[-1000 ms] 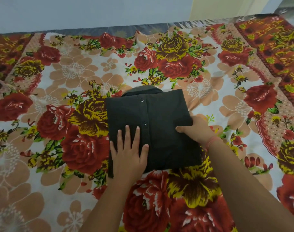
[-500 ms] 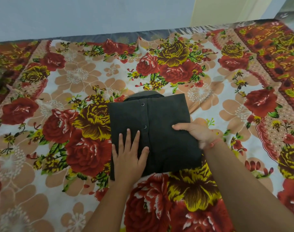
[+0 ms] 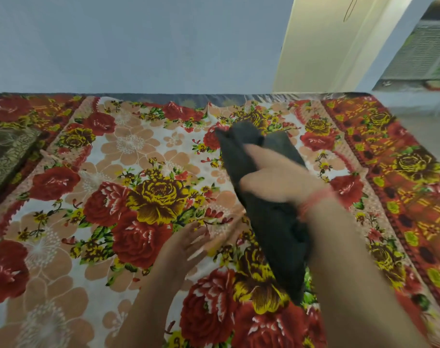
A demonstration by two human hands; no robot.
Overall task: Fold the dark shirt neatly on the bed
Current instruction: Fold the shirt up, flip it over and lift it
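The dark grey cotton shirt (image 3: 271,222), folded into a thick, narrow bundle, is held up over the bed rather than lying flat on it. It hangs on a slant right of the bed's middle, its collar end towards the far edge and its lower end towards the near edge. Whether that lower end touches the sheet cannot be told through the blur. The bundle is gripped about its middle by the right hand (image 3: 276,177), fingers curled over the top. A grip there is judged to keep the layers stacked, so the folds are not shaken loose. A red thread band (image 3: 314,199) is worn at that wrist.

The left hand (image 3: 189,239) is kept flat and empty, fingers straight, low over the sheet just beside the bundle's near half. It seems placed to support or steady the bundle. The folding itself appears done.

The bed is covered by a floral sheet of red and yellow roses (image 3: 128,146). An olive patterned cloth (image 3: 5,151) lies at its left edge.
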